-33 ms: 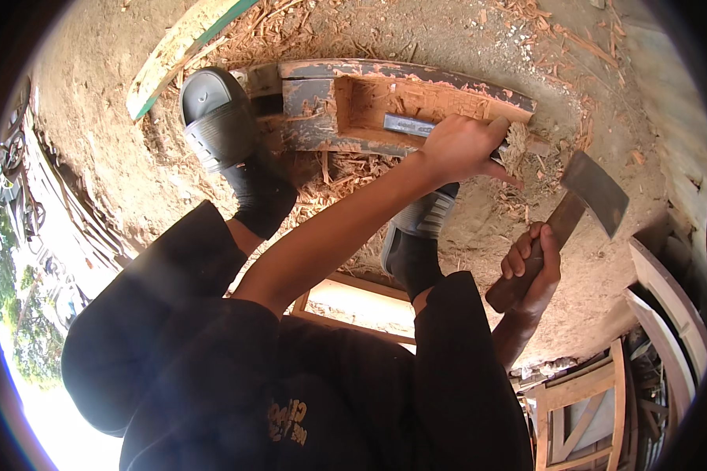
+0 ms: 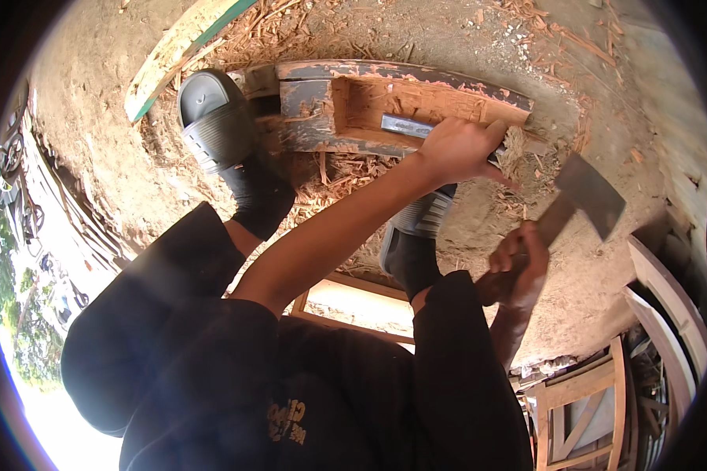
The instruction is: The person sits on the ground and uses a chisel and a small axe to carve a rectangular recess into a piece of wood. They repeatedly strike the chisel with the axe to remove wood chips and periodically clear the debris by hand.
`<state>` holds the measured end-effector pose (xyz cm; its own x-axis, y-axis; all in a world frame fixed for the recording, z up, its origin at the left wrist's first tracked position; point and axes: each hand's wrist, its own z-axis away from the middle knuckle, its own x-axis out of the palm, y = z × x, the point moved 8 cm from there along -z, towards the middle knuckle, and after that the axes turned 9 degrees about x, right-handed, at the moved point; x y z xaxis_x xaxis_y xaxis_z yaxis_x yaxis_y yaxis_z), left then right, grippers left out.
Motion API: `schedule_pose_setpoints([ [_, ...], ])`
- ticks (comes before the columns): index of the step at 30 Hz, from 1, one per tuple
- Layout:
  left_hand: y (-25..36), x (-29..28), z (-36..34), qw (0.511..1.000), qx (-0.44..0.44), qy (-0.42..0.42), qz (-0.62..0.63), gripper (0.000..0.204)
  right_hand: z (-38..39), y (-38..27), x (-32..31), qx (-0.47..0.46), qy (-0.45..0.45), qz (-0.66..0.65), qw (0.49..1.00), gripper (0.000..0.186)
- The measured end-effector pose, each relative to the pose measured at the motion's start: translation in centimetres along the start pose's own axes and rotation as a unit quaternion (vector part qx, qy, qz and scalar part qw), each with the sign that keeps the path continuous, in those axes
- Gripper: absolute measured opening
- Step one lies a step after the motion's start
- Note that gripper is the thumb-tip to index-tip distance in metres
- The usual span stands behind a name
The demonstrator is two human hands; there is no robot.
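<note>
My left hand (image 2: 461, 147) is closed around the handle of a chisel (image 2: 405, 125). The chisel's flat metal blade lies at a low slant in the long recess cut into a curved wooden beam (image 2: 306, 110). Worn dark paint covers that beam, while bare reddish wood shows inside the recess. The chisel's handle is mostly hidden by my fingers. To the right, my right hand (image 2: 522, 263) grips the wooden handle of a hatchet (image 2: 591, 195). Its broad dark metal head is held up beyond the hand, apart from the chisel and the beam.
My feet in dark slides (image 2: 218, 125) are close to the beam, the left one against its left end. Wood shavings (image 2: 346, 184) litter the dirt floor. A green-edged curved timber (image 2: 165, 67) lies upper left. Wooden frames (image 2: 581, 392) stand at lower right.
My right hand and the hatchet have shifted slightly to the left. The left hand with the chisel has barely moved.
</note>
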<state>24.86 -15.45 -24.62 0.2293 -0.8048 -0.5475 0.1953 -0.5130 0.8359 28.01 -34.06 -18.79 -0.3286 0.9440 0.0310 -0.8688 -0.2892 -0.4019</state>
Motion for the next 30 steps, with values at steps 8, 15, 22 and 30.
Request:
schedule_pose_setpoints([
  [8,-0.1,-0.2,-0.1,1.0,0.014,0.019,-0.002,0.059,1.8,-0.9,3.2,0.028,-0.037,0.104,0.994,0.021],
  [15,-1.1,0.6,0.0,1.0,0.012,0.011,-0.017,0.061,0.5,0.9,2.2,0.034,-0.058,0.165,0.984,0.02],
  [22,-0.9,1.0,-0.6,0.999,0.013,0.026,-0.034,0.068,-0.2,0.0,2.5,0.002,0.056,-0.016,0.998,0.017],
  [30,-1.4,0.8,-0.3,0.998,0.008,0.014,-0.055,0.071,-0.7,1.3,1.2,0.044,-0.024,-0.015,0.999,0.017],
])
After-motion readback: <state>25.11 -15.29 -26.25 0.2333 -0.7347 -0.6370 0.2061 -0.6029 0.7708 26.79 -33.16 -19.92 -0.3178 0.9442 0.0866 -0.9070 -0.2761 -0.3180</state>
